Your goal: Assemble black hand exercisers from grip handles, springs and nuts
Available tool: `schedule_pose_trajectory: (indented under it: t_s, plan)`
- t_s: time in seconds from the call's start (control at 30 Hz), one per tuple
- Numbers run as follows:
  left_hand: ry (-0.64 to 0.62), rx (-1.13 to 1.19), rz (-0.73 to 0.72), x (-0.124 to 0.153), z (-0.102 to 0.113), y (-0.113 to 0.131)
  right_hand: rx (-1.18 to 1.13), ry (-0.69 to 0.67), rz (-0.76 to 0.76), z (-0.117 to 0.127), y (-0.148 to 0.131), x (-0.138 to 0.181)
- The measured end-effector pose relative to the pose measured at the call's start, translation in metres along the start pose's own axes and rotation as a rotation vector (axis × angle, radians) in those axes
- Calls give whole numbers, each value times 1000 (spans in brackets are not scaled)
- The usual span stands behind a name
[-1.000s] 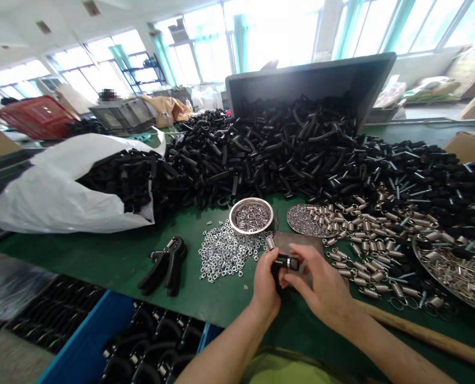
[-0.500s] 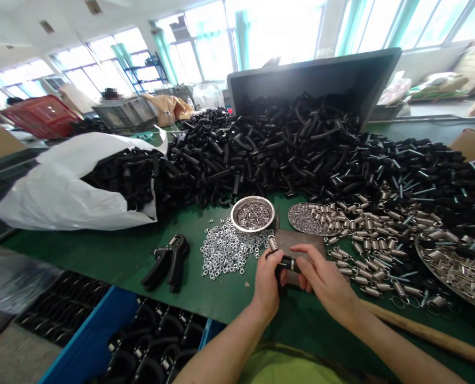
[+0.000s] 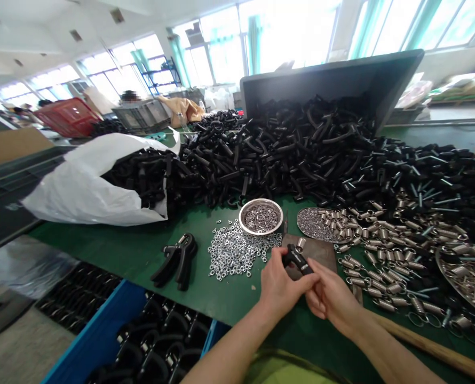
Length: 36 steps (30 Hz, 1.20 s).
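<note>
Between both hands, over a flat metal plate (image 3: 317,252), is a black hand-grip handle (image 3: 296,258) with a small silver coil spring (image 3: 300,244) at its top end. My left hand (image 3: 279,282) is closed round its left side, fingertips at the upper end. My right hand (image 3: 331,293) grips the lower right end with curled fingers, which partly hide the part. A hand gripper (image 3: 176,260) with two black handles lies on the green table to the left. Loose silver nuts (image 3: 231,250) are spread just left of my hands, below a metal bowl (image 3: 261,231) of small metal parts.
Black handles (image 3: 269,154) pile up across the back, spilling from a grey bin (image 3: 341,77) and a white sack (image 3: 81,176). Coil springs (image 3: 381,256) and a tray of pins (image 3: 467,282) lie right. A wooden stick (image 3: 433,346) and a blue crate (image 3: 89,333) are nearer me.
The handle has turned in my hands, its spring end now pointing up and away. My left hand's fingers have shifted to its upper end. The view has swung slightly left.
</note>
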State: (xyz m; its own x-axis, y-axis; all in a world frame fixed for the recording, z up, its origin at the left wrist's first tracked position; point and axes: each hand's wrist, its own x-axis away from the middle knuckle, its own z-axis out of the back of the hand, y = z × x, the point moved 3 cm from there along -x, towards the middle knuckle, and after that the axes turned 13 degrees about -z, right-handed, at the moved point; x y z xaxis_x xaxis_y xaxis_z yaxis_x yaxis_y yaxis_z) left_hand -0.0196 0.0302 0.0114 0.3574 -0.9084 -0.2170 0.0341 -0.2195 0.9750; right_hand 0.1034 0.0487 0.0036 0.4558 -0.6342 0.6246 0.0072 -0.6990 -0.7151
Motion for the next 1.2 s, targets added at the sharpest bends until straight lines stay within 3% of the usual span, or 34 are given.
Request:
schedule_pose_trajectory:
  t_s: [0.07,0.13,0.2,0.27,0.37,0.47,0.63,0.87,1.07,1.2]
  plan:
    - [-85,-71,-4,-3,3,-9,364,103,80,15,-12,-9]
    - [-178,-219,-61,-5,5,-16,737,305,272,25,-35,-21]
    - [-280,-388,-158,-5,3,-20,1043,477,491,20,-62,-36]
    - [-390,-523,-245,-4,-2,-22,1245,531,605,3,-84,-59]
    - [-521,-648,-295,1,-7,-24,1348,521,628,-30,-104,-99]
    - [-562,-690,-308,2,-8,-25,1418,515,597,-54,-110,-133]
    - [-531,-720,-320,-2,-7,-27,1443,502,551,-64,-106,-156]
    - [-545,-689,-292,-5,-8,-30,1267,451,584,-52,-113,-135]
    - [-519,-587,-297,-8,-6,-31,1160,339,600,2,-90,-65]
    - [-560,-701,-341,-8,-8,-30,1156,331,585,35,-60,-30]
